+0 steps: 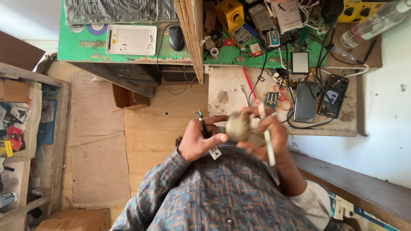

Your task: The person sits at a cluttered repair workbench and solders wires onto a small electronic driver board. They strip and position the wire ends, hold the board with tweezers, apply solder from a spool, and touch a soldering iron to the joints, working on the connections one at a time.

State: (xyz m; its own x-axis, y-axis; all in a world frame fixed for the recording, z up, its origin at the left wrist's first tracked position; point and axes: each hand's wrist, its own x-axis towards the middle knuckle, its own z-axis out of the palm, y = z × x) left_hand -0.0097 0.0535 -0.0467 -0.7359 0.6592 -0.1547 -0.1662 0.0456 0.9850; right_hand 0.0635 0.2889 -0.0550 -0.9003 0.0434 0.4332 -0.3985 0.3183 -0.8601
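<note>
Pretty cluttered up top: green mat (pixel 85 47) at 11 o'clock with a white tablet (pixel 131 39) and a black mouse (pixel 176 37) on it, then a wooden board (pixel 192 34) splitting that from the messier worktop (pixel 227 96) at 1 o'clock. Over there, a yellow box (pixel 230 13), loose wires, a small square screen (pixel 300 63), two opened phones (pixel 305 102) (pixel 333 96) lying side by side, a little blue circuit board (pixel 271 99), a red stick (pixel 249 83). Clear bottle (pixel 376 21) way out at 2 o'clock. Shelf (pixel 17 128) of odds and ends at 9 o'clock, cardboard (pixel 98 145) on the floor below.

Dead centre, above a patterned shirt (pixel 222 192): left hand (pixel 198 139) curled tight around a dark cable (pixel 202 124), stripped wire ends poking out toward 12 o'clock, a small white tag (pixel 215 152) hanging at 5 o'clock of the fist. Thumb stretched across to touch a dull tan roll (pixel 238 126), tape by the look of it, blurred though. Right hand (pixel 269 134) closed on the roll from its 3 o'clock side, also pinching a thin white stick (pixel 269 143) running down toward 6 o'clock. Roll sandwiched between both hands, off the worktop, nothing blocking it except the fingers themselves.
</note>
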